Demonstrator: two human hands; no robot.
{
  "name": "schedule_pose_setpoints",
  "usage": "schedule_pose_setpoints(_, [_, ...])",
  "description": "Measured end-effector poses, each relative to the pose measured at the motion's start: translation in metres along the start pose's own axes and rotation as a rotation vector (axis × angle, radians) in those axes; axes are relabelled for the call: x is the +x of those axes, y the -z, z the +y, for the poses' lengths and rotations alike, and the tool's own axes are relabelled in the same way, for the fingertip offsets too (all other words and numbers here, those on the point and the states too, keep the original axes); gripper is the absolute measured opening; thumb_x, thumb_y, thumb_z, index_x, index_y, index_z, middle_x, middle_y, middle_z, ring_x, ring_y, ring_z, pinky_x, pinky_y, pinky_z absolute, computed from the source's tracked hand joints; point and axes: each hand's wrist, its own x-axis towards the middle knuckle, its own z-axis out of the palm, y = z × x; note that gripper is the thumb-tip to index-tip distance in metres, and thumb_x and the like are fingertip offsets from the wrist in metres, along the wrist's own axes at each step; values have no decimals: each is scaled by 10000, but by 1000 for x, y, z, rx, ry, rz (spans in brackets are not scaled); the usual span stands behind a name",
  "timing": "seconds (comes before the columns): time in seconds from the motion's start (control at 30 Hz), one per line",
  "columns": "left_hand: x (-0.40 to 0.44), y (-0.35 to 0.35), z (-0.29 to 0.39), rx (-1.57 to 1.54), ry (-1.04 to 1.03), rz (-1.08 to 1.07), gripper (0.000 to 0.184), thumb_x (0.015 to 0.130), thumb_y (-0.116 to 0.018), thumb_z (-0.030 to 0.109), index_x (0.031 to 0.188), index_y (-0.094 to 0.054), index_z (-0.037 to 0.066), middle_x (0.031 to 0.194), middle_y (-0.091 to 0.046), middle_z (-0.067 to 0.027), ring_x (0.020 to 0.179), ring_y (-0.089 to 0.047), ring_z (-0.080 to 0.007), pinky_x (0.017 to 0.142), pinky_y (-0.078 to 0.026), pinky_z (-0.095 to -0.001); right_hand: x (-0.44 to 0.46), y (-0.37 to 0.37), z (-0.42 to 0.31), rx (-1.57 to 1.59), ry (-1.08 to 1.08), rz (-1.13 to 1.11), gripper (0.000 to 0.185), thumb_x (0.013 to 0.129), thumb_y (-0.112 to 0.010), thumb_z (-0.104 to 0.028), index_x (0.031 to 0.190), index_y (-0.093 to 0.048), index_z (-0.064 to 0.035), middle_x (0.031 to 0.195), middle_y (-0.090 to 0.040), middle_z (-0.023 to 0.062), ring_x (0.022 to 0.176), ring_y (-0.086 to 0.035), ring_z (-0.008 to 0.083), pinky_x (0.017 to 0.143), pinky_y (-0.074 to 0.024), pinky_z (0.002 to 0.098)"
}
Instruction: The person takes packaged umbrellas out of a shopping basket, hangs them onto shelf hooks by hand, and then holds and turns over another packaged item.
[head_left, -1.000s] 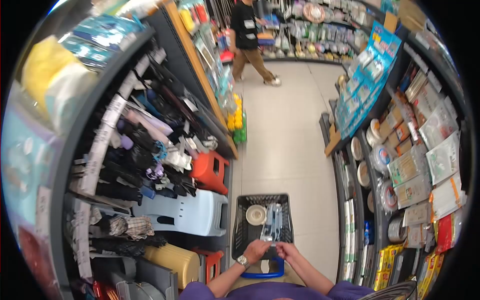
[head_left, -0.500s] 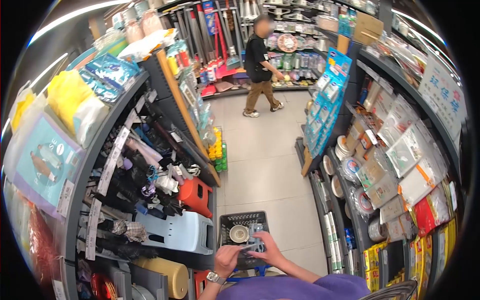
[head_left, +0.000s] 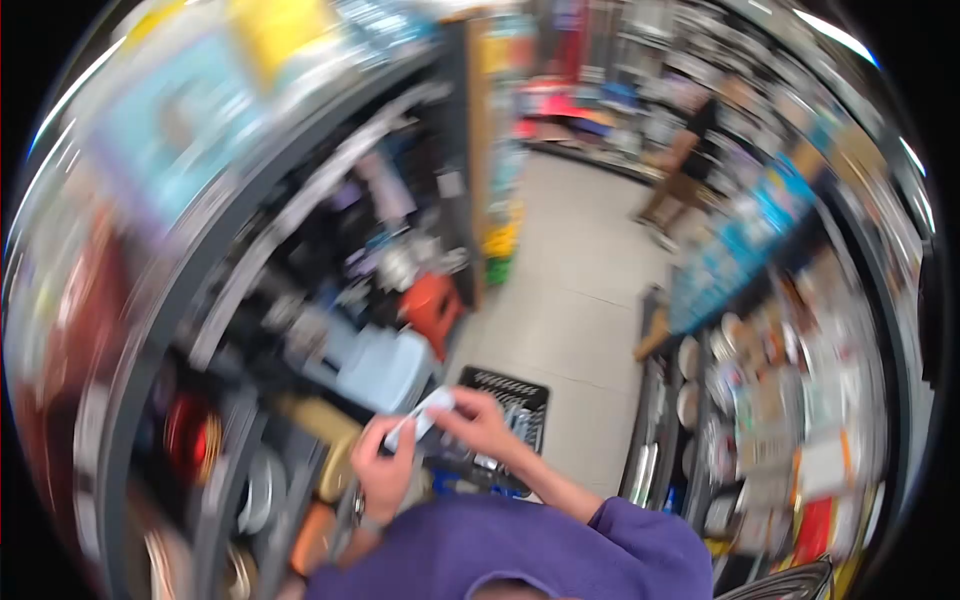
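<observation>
A narrow white slip, perhaps paper (head_left: 424, 415), is stretched between my two hands, slanting up to the right. My left hand (head_left: 382, 472) pinches its lower end between thumb and fingers. At the upper end, my right hand (head_left: 480, 424) grips it the same way. Any writing on the slip is lost in the blur. Just beyond my hands is a black shopping basket (head_left: 506, 381), partly covered by my right hand and forearm. Some greyish items inside it are too smeared to name.
Shelves line both sides of the aisle. A pale blue plastic stool (head_left: 384, 372) and a red stool (head_left: 432, 308) are on the left. Tiled floor (head_left: 570, 240) runs ahead. Farther off at the right, a person in dark clothing (head_left: 690, 150) stands or walks.
My view has swung left and blurred, so the aisle shifts right in the frame. My hands have moved left of the basket, and the white slip shows more plainly between them.
</observation>
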Motion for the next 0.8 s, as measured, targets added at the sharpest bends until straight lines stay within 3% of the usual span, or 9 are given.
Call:
schedule_pose_setpoints(0.03, [3, 8, 1, 9, -66, 86, 77, 883, -718, 40, 879, -664, -15, 767, -649, -104, 696, -615, -168, 647, -481, -300, 10, -13, -5, 20, -26, -24, 165, 959, -682, -135, 1065, -683, -7, 941, -656, -27, 856, -564, 39, 740, -481, 225])
schedule_pose_setpoints(0.1, [4, 30, 7, -30, 77, 169, 96, 874, -737, 50, 894, -676, -21, 759, -641, -80, 676, -574, -129, 613, -450, -272, 28, -38, -8, -36, -12, -73, 150, 971, -662, -122, 1059, -669, 0, 952, -655, -21, 877, -570, 36, 745, -481, 226])
schedule_pose_setpoints(0.13, [5, 39, -1, 15, 13, 242, 88, 892, -727, 62, 909, -706, -21, 710, -649, -19, 520, -547, -53, 479, -397, -224, 37, -53, -9, 12, -14, -118, 151, 980, -652, -128, 1058, -661, 1, 943, -652, -21, 873, -570, 33, 745, -478, 222])
schedule_pose_setpoints(0.17, [7, 50, -5, 74, -20, 301, 92, 888, -736, 64, 913, -712, -21, 711, -651, -15, 521, -547, -50, 474, -391, -222, 46, -66, -9, 54, -10, -145, 152, 988, -641, -134, 1056, -653, 2, 935, -649, -21, 868, -569, 31, 746, -476, 219])
schedule_pose_setpoints(0.27, [8, 82, -5, 71, 133, 388, 107, 886, -739, 83, 929, -719, -13, 718, -663, -29, 550, -551, -59, 505, -406, -239, 72, -105, -6, 66, -76, -248, 143, 994, -635, -135, 1045, -651, -2, 920, -659, -19, 841, -571, 24, 734, -464, 207])
schedule_pose_setpoints(0.33, [12, 102, -6, 231, 42, 458, 110, 881, -735, 94, 932, -720, -2, 724, -669, -50, 575, -553, -84, 535, -415, -259, 90, -126, 2, 20, -46, -313, 157, 990, -645, -147, 1037, -651, 3, 917, -665, -19, 824, -567, 22, 711, -455, 209])
schedule_pose_setpoints(0.5, [51, 131, -5, 304, -57, 564, 106, 877, -727, 105, 912, -717, 6, 707, -656, -71, 547, -520, -122, 526, -396, -282, 145, -162, 8, -15, 78, -352, 146, 987, -647, -145, 1009, -653, -1, 894, -659, -25, 809, -552, 23, 692, -441, 214])
schedule_pose_setpoints(0.57, [71, 139, -10, 309, -10, 590, 110, 886, -700, 111, 896, -698, 2, 728, -655, -111, 538, -544, -204, 520, -403, -330, 169, -173, 7, -14, 124, -362, 150, 984, -651, -151, 1014, -655, -4, 900, -666, -22, 809, -559, 27, 699, -449, 217])
schedule_pose_setpoints(0.8, [112, 151, -45, 268, 11, 671, 155, 910, -672, 127, 930, -693, -26, 743, -666, -160, 529, -533, -199, 521, -409, -345, 226, -192, 9, 42, 115, -456, 162, 971, -666, -161, 1014, -660, -5, 899, -680, -10, 815, -577, 30, 711, -463, 221])
